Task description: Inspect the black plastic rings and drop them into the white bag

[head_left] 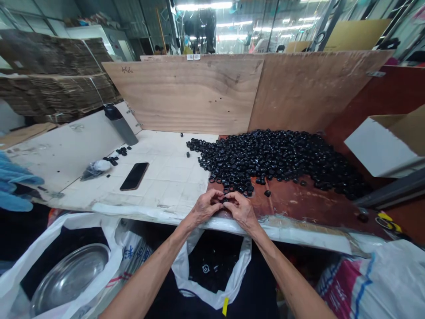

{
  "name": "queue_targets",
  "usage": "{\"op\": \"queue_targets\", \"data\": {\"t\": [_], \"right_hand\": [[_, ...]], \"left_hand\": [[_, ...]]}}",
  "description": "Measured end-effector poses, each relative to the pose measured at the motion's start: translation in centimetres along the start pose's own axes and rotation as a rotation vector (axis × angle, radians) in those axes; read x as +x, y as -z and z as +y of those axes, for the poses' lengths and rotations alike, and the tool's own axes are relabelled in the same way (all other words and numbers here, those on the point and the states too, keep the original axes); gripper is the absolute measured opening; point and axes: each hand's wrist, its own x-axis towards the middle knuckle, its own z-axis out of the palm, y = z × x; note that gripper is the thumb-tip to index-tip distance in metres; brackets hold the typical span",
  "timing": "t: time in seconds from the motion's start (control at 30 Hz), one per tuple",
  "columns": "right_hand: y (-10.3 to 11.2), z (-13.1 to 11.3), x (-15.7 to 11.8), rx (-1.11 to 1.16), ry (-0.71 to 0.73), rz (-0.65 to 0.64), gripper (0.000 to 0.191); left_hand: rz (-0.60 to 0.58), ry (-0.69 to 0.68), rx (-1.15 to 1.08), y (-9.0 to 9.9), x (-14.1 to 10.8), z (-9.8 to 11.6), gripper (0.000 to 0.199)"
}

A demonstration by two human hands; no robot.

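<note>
My left hand and right hand pinch a small black plastic ring by its edge; it should handle light, stiff, slightly slippery.

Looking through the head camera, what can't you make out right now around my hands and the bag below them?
- Head view: the small black part between the left hand and right hand is mostly hidden by the fingers, so its shape is unclear.
- Head view: the heap of black rings is too small and dark to show detail.
- Head view: the white plastic bag is partly hidden by the bench edge, and its dark contents are hard to tell apart.
</note>
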Motion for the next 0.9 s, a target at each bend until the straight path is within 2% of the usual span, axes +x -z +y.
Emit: {"op": "queue_targets", "data": {"t": [0.07, 0.17, 0.27, 0.37, 0.43, 0.57, 0.63, 0.77, 0.9], "right_hand": [[0.0, 0.3, 0.2, 0.090, -0.087, 0.008, 0.017], [0.2, 0.6, 0.4, 0.242, -0.222, 0.034, 0.022], [0.4, 0.5, 0.6, 0.306, -0.271, 0.010, 0.024], [0.5, 0.1, 0.7, 0.360, -0.288, 0.015, 0.026], [0.6, 0.0, 0.6, 0.352, -0.249, 0.027, 0.027], [0.8, -0.5, 0.3, 0.143, 0.037, 0.027, 0.022], [0.8, -0.6, 0.2, 0.081, 0.122, 0.014, 0.022], [0.6, -0.3, -0.1, 0.140, 0.104, 0.045, 0.027], [0.6, -0.2, -0.2, 0.073, 0.119, 0.042, 0.016]], "left_hand": [[-0.024, -0.029, 0.032, -0.1, 0.2, -0.4, 0.033], [-0.034, -0.039, 0.129, -0.2, 0.6, -0.8, 0.027], [-0.032, -0.021, 0.190, -0.3, 0.6, -0.7, 0.024], [-0.006, 0.011, 0.149, -0.3, 0.4, -0.2, 0.022], [0.020, 0.042, 0.051, -0.2, 0.2, 0.3, 0.020], [0.081, 0.052, -0.158, 0.0, -0.1, 1.2, 0.023], [0.105, 0.043, -0.210, 0.1, -0.2, 1.5, 0.025], [0.087, 0.062, -0.272, -0.1, -0.6, 1.8, 0.029], [0.091, 0.049, -0.252, -0.5, -1.0, 1.9, 0.026]]}}
